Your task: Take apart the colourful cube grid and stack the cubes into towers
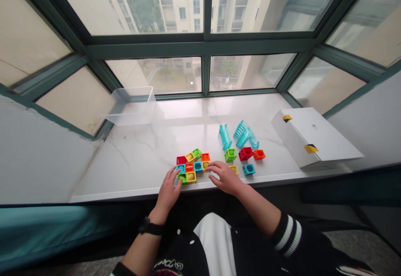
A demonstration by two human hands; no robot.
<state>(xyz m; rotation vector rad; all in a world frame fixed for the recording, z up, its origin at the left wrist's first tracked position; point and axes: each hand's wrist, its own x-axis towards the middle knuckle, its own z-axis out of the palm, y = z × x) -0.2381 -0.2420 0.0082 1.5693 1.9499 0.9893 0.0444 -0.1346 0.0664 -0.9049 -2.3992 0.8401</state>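
A cluster of coloured hollow toy blocks lies near the front edge of the white sill [138,163]. In its middle row are an orange block [189,167] and a blue block [198,166]; a green block [182,178] and a yellow block [191,177] form the front row. My left hand [169,188] rests at the cluster's left side, fingers apart, its tips by the green block and a blue one. At the right end, the fingertips of my right hand [225,176] reach a yellow block [205,165], with the fingers spread.
Right of the cluster stand loose blocks: green [231,155], red [245,153], orange [259,155] and blue [249,169]. Behind them lie clear blue track pieces [225,136]. A clear plastic bin [134,109] is at the back left, a white box [316,138] at the right.
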